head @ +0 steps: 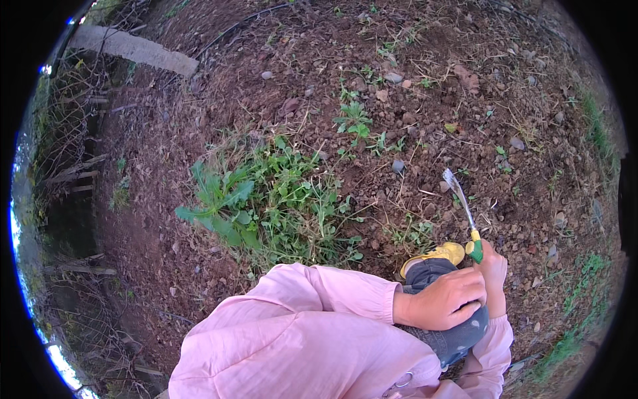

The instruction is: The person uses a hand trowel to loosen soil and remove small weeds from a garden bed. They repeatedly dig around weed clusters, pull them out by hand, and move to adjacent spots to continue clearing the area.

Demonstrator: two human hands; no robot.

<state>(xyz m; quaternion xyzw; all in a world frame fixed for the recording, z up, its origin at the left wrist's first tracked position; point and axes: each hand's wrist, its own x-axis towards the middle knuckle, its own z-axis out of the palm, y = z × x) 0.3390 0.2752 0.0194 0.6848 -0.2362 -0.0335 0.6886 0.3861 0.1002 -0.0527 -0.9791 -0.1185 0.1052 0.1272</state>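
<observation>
My right hand [491, 267] is closed around the green-and-yellow handle of a small hand tool [462, 197]. Its narrow, slightly curved metal blade points up and left over the soil. Curled over my bent knee is my left hand [448, 299], its fingertips close to my right wrist; nothing shows in it, though its palm is hidden. A yellow shoe [451, 252] stands on the soil just left of the tool's handle. Left of the shoe grows a dense patch of green weeds [294, 199], with a large-leaved, jagged plant [219, 199] at its left side.
Loose brown soil [423, 119] with stones and dry stalks spreads around me. A smaller leafy weed [354, 117] grows farther ahead. A pale concrete post [134, 47] lies at the upper left, near tangled branches [75, 119]. A thin dark hose [239, 24] curves along the top.
</observation>
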